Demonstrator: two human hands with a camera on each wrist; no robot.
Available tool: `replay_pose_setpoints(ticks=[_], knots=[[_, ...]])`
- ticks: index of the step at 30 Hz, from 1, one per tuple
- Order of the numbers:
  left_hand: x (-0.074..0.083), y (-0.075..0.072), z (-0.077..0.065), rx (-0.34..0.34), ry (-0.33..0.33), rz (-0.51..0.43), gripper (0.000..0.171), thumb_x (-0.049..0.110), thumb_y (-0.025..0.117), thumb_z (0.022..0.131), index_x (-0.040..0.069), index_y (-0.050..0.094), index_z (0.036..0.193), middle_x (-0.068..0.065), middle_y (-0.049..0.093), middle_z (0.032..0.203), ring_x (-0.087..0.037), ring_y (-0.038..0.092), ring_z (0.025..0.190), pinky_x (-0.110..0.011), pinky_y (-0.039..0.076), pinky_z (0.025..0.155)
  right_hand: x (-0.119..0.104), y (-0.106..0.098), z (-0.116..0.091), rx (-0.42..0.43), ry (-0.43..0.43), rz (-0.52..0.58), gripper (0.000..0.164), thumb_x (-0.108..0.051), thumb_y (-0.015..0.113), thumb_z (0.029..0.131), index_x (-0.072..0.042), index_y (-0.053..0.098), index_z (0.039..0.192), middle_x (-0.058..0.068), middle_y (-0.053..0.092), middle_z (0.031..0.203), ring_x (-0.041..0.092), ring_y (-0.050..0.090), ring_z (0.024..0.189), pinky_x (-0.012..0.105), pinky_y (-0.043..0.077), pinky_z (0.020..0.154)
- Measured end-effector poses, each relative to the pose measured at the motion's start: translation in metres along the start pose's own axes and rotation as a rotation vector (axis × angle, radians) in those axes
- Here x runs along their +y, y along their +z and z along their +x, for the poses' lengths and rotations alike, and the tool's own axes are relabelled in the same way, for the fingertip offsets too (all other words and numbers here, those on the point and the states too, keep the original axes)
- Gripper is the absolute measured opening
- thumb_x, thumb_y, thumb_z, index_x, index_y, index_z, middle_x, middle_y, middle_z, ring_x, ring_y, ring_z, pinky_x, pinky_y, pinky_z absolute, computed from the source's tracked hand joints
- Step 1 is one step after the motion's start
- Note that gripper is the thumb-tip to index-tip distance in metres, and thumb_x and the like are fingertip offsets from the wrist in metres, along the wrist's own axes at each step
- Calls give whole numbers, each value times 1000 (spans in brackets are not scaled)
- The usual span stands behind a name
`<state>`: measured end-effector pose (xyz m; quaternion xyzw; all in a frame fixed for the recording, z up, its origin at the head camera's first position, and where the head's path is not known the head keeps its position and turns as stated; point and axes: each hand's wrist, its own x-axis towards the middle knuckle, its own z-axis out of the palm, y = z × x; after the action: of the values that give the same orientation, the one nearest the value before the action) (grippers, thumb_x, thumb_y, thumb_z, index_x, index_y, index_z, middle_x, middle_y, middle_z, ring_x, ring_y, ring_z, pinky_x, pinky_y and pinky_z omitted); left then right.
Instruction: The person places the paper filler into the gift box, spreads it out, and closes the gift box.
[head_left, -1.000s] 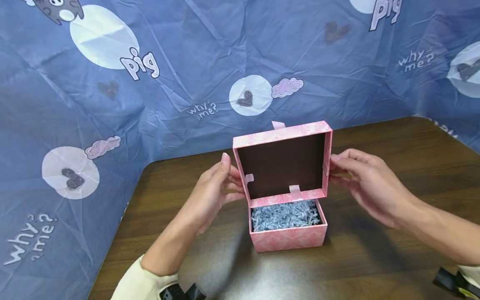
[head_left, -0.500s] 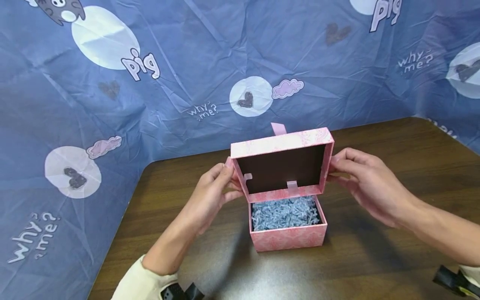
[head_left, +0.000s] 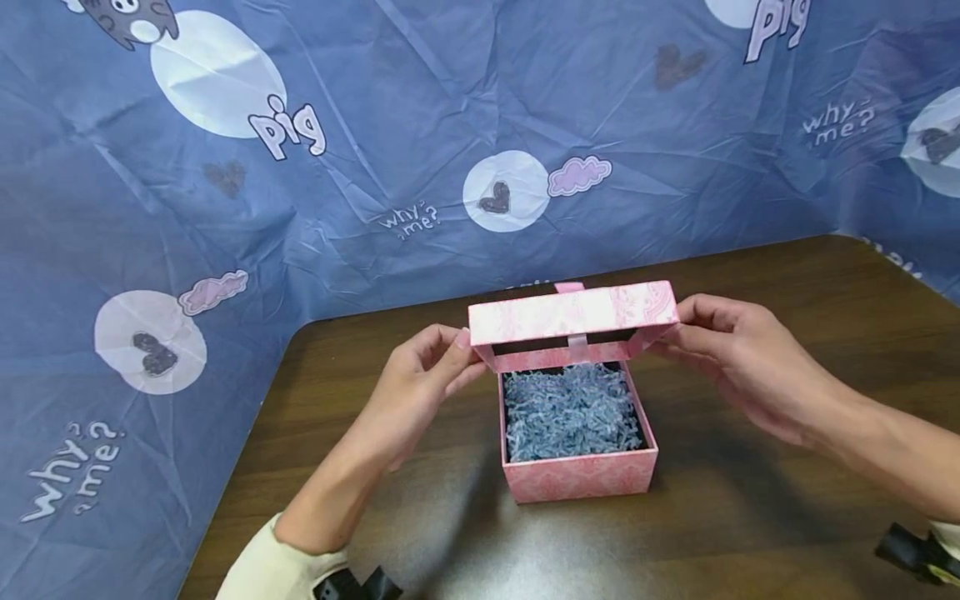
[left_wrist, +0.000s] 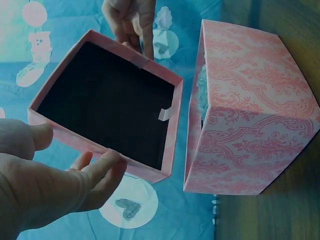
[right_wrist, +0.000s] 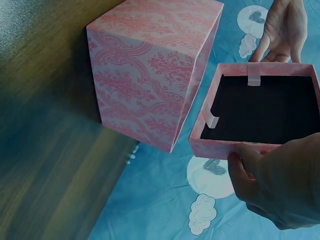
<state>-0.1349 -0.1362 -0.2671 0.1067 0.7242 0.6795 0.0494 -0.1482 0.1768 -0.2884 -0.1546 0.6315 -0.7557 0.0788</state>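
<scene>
Holding the pink lid (head_left: 573, 315) by its 2 short sides, the person keeps it level above the far edge of the open box (head_left: 577, 475), so its dark hollow faces down toward the box. The left hand (head_left: 420, 383) pinches the lid's left end, thumb on the outer wall and fingers (left_wrist: 102, 172) curled under the rim, as the left wrist view shows. The right hand (head_left: 738, 367) grips the right end the same way, its thumb (right_wrist: 240, 167) pressed on the pink wall in the right wrist view, the other fingers hidden behind the lid. A grip at both ends keeps the lid square to the box walls, which it would need in order to slide over them. The lid does not look to touch the box; in both wrist views a gap shows between them. The box stands on the brown table (head_left: 787, 283), near the middle, filled almost to the rim with shredded blue paper (head_left: 566, 412). A small pink ribbon tab (head_left: 576, 343) hangs from the lid's near edge. Behind the table hangs a creased blue cloth (head_left: 375, 125) printed with hearts and words.
</scene>
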Motion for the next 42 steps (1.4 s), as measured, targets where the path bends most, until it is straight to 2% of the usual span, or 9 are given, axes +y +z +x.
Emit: replay_pose_setpoints(ticks=[3,8,11,15,21,24,28,33,42], knots=[[1,-2,-1,8,1,37,25,9,49,100,-15,51,110,-24,55,113,-33,59,114,-31,47,96,1,-2,0,23,14,-29,12,4,52,95,-1,62,100,7,64,102,15,64,96,22,50,85],[2,-5,-3,8,13,136,23,8,56,96,-9,58,113,-16,63,107,-19,62,100,-32,49,92,1,-2,-2,74,9,-201,15,4,53,94,-4,63,101,2,62,105,11,58,92,19,50,76],[2,-6,-4,-14,25,166,25,7,60,94,-5,61,116,-15,65,109,-19,62,98,-34,49,90,0,2,-2,92,-33,-346,11,0,58,93,-1,63,103,0,63,112,8,60,99,18,49,79],[2,-7,-6,-46,30,155,27,4,63,91,-3,63,117,-13,66,111,-21,63,101,-34,49,91,-1,6,-2,104,-97,-491,12,-4,62,92,4,62,101,1,62,117,6,60,107,17,49,84],[0,-8,-7,-56,39,156,27,1,67,87,-4,65,114,-12,65,119,-22,61,111,-31,50,90,-2,10,-4,116,-151,-615,6,-1,60,92,1,64,97,7,60,117,5,58,105,12,46,82],[-3,-9,-6,-61,57,175,26,-3,68,85,-6,66,110,-13,63,122,-22,60,112,-30,51,89,-1,12,-4,124,-198,-683,9,4,58,91,-1,66,93,8,60,116,5,57,101,11,45,79],[-7,-9,-5,-81,88,192,24,-8,69,82,-10,66,105,-16,61,122,-25,60,112,-29,51,88,2,13,-4,123,-288,-740,16,9,57,89,-3,67,87,9,60,112,3,55,98,9,43,77],[-8,-8,-6,-88,94,176,24,-12,68,81,-12,65,104,-17,59,123,-27,59,113,-29,51,88,5,15,-5,119,-354,-796,20,11,59,87,-7,66,83,7,60,110,2,53,98,7,41,77],[-10,-6,-8,-105,79,67,29,-23,65,75,-18,60,103,-22,52,125,-33,62,109,-33,51,90,5,20,-8,124,-426,-810,22,14,59,84,-7,64,83,6,59,110,1,53,98,6,42,78]])
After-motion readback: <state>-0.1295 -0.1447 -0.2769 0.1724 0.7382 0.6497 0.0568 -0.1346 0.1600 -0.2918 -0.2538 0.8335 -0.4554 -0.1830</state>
